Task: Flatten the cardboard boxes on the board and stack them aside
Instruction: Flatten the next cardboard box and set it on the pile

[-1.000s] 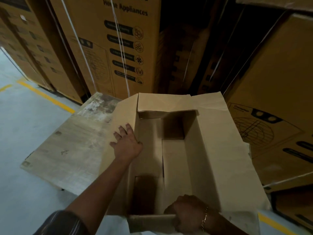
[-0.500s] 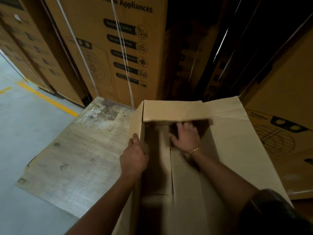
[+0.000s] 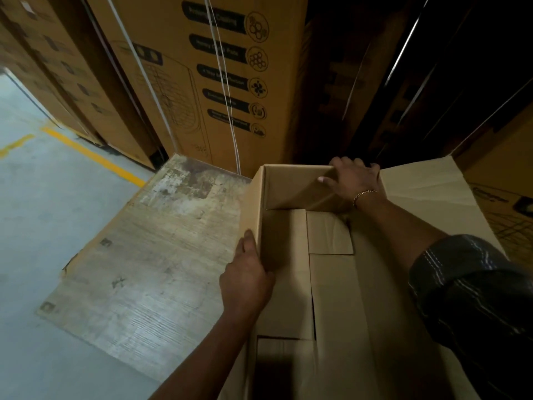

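The left hand [image 3: 245, 280] clamps the left wall of the open box [image 3: 331, 284], steadying it on the board [image 3: 150, 255], while farther off the right hand [image 3: 353, 180] curls over the far flap, probably to fold it.

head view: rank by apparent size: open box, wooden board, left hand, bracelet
1. open box and board: similar, box nearer the camera and cropped, so unranked
2. left hand
3. bracelet

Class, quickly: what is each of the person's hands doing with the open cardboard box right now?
Left hand: closed on the cardboard box's left wall edge.
Right hand: gripping the box's far top flap.
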{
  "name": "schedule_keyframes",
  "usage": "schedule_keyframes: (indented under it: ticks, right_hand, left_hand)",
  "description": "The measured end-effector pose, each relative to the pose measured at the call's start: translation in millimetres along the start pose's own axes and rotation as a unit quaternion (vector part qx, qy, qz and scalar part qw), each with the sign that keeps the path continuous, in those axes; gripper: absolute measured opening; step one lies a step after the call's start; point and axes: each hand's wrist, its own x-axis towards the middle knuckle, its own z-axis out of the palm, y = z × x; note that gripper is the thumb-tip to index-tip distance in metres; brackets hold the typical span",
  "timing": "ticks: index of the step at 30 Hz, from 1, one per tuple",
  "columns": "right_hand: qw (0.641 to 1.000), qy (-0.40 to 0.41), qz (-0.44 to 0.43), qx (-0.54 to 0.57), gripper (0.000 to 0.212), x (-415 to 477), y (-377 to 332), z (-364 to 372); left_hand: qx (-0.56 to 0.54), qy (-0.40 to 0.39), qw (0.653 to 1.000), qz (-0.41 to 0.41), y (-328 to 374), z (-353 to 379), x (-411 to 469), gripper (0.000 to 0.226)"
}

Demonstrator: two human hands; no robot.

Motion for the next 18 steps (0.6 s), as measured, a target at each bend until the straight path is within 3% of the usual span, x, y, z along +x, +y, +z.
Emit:
schedule_keyframes:
  ticks: [6,12,15,18]
  right_hand:
    - [1.000,0.019,0.003,-0.011,0.052,3,-1,-2]
    - [0.999,-0.033,0.019,0.023,0.051,2,-1,-8]
    - [0.999,-0.051,0.006,0.014,0.070,-17,16,-18]
    - [0.998,-0.044,0.049,-0.018,0.081,-71,37,-28]
  left_hand:
    - [0.003,-0.003,1.000,-0.007,2,-1,0,0.089]
    - [0.043,-0.014,0.999,-0.009,5,-8,-2,0.089]
    - [0.051,-0.007,0.999,-0.010,3,-10,-3,0.088]
    - [0.050,0.016,0.999,-0.007,0,-11,-5,0.081]
